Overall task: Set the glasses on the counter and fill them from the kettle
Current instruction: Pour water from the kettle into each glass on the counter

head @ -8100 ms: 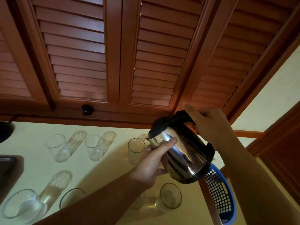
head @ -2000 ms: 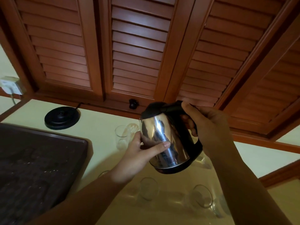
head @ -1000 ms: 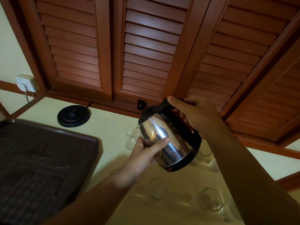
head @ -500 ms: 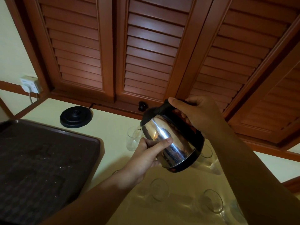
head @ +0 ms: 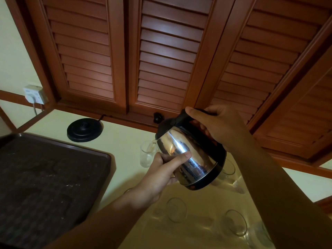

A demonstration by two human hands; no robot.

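Note:
A steel kettle (head: 192,155) with a black lid and handle hangs tilted to the left over the pale counter (head: 124,141). My right hand (head: 217,128) grips its black handle at the top. My left hand (head: 161,173) is pressed against its shiny side from below. The spout sits right above the rim of a clear glass (head: 146,153) standing at the back. Several more clear glasses stand on the counter: one in front (head: 177,210), one at the lower right (head: 236,222), one behind the kettle (head: 229,168).
A dark brown tray (head: 106,164) fills the left side. The black kettle base (head: 85,129) sits at the back left, its cord running to a wall socket (head: 35,94). Louvred wooden shutters (head: 161,60) rise behind the counter, with a small black knob (head: 158,117).
The kettle has tipped a little further left, bringing its spout to the rim of the back glass. Both hands keep the same hold. The view has shifted slightly.

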